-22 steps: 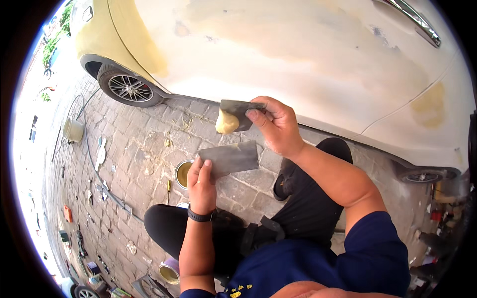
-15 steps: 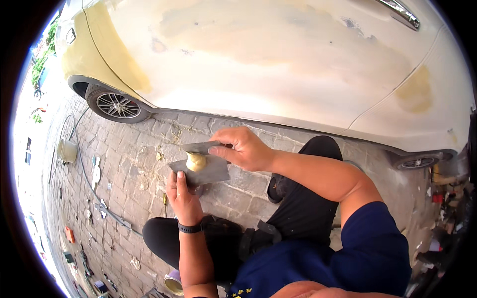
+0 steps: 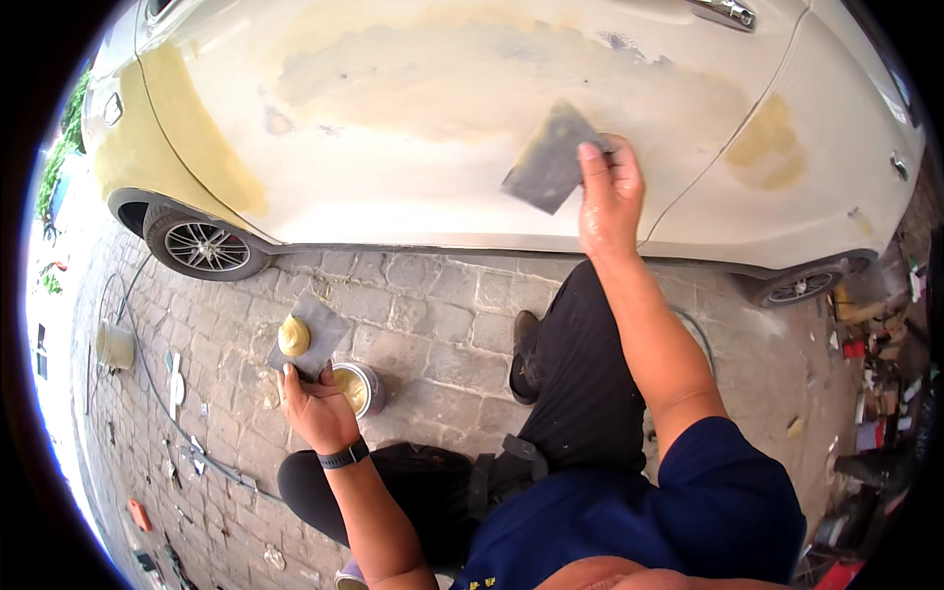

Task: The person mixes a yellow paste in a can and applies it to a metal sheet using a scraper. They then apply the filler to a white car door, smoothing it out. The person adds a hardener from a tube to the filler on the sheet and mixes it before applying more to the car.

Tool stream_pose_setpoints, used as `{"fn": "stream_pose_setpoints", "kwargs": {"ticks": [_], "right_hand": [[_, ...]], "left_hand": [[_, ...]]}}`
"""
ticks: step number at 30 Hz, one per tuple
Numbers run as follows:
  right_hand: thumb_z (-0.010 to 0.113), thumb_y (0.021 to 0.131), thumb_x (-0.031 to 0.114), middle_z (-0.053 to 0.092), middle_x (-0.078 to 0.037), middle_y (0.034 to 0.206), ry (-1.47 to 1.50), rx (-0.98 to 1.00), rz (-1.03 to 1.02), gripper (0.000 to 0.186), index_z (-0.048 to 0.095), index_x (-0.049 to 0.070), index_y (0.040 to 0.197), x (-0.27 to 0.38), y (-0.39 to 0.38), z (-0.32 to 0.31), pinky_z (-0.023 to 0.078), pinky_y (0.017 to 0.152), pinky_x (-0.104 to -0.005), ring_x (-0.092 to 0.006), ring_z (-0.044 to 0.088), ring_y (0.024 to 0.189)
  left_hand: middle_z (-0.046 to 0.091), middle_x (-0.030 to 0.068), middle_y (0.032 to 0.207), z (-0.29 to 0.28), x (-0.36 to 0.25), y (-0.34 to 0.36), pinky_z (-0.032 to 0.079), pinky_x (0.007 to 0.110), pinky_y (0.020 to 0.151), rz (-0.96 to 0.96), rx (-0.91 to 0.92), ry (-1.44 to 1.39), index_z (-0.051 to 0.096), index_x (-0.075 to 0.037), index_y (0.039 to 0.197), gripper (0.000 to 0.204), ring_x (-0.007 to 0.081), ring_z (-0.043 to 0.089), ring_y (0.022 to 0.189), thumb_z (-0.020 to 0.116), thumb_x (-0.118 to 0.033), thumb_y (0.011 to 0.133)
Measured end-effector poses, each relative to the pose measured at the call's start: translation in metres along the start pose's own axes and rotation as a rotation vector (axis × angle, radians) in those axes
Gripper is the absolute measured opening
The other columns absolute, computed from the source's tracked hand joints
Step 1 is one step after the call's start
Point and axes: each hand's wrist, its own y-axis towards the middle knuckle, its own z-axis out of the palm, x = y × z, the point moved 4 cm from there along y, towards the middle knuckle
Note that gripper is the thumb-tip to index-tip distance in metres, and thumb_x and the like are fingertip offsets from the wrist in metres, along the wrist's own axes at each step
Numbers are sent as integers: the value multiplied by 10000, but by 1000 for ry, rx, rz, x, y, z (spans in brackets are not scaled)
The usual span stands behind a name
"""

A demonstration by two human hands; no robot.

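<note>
My left hand point(image 3: 315, 413) holds a grey metal spreader plate point(image 3: 324, 329) low over the paving, with a dollop of pale yellow paste point(image 3: 293, 336) on it. An open can point(image 3: 366, 393) of paste stands just beside and beyond that hand, partly hidden by it. My right hand point(image 3: 610, 197) is raised in front of the white car door point(image 3: 423, 177), shut on a second grey spreader point(image 3: 546, 162) with a smudged face and a yellowish edge. Whether this spreader touches the door is unclear. The door carries yellowish and grey filler patches.
The car's wheels point(image 3: 206, 246) sit at either side. A bucket point(image 3: 116, 346), a hose point(image 3: 147, 383), small tools and an orange object point(image 3: 139, 515) lie on the paving point(image 3: 462, 364) to the left. Clutter point(image 3: 875, 393) is piled at the right. My legs are bent below.
The two spreaders have separated: the dollop sits on the left one, which moved down-left, while my right hand rose up-right toward the door with the other. The view has shifted.
</note>
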Motion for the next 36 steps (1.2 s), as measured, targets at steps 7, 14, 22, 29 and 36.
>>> {"fn": "stream_pose_setpoints", "kwargs": {"ticks": [7, 14, 22, 29, 36], "right_hand": [[660, 1013, 146, 625, -86, 1023, 113, -618, -174, 204, 546, -18, 1054, 38, 71, -123, 520, 823, -322, -135, 585, 920], [727, 960, 117, 714, -106, 1049, -162, -480, -322, 226, 635, -44, 1088, 43, 75, -31, 556, 797, -340, -183, 661, 871], [744, 928, 255, 704, -252, 864, -978, 218, -458, 324, 689, -44, 1039, 28, 51, 104, 557, 745, -426, -409, 705, 797], [716, 940, 195, 733, -185, 842, -768, -110, -622, 239, 670, -20, 1036, 62, 74, 60, 570, 701, -417, -372, 706, 736], [716, 947, 210, 715, -181, 786, -755, -36, -522, 219, 681, 1, 1001, 72, 84, 79, 546, 637, -422, -384, 681, 683]], "left_hand": [[576, 124, 1382, 1, 0, -3, 558, 430, 993, 19, 41, 9, 506, -8, 1343, 316, 250, 596, 1252, 545, -157, 1067], [557, 141, 1397, 1, 2, -4, 576, 407, 941, 44, 32, 39, 434, 20, 1438, 429, 253, 609, 1223, 531, -177, 1070], [554, 162, 1408, 5, 5, -5, 590, 417, 946, 50, 26, 60, 402, 51, 1472, 487, 270, 602, 1247, 527, -195, 1070], [580, 156, 1374, 4, 13, -5, 592, 430, 944, 16, 72, 50, 478, 30, 1397, 400, 264, 612, 1227, 530, -201, 1075], [626, 137, 1309, 18, 3, -18, 589, 415, 941, 33, 102, 58, 532, 23, 1334, 329, 251, 644, 1183, 499, -182, 1080]]}}
